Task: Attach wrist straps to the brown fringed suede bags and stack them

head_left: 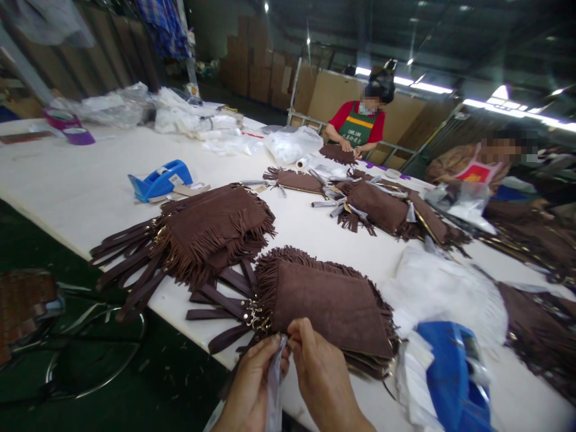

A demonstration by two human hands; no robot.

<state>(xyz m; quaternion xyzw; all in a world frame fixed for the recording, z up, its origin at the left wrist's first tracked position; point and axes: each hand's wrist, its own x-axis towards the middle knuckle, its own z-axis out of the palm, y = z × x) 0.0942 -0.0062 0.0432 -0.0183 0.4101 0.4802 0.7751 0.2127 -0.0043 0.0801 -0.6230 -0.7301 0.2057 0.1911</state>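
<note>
My left hand pinches a narrow strip of clear plastic that hangs down toward me. Close beside it, my right hand has its thumb and fingers pressed together near the strip's top end; whatever lies between them is hidden. Just beyond both hands rests a stack of brown fringed pouches, with wrist straps and gold clasps sticking out on the left. A second pile of brown fringed pouches lies farther left, its straps hanging over the table edge.
A blue tape dispenser stands at the right front, another blue dispenser farther back. White plastic bags lie on the white table. Two co-workers sit across; one, in a green apron, handles a brown pouch.
</note>
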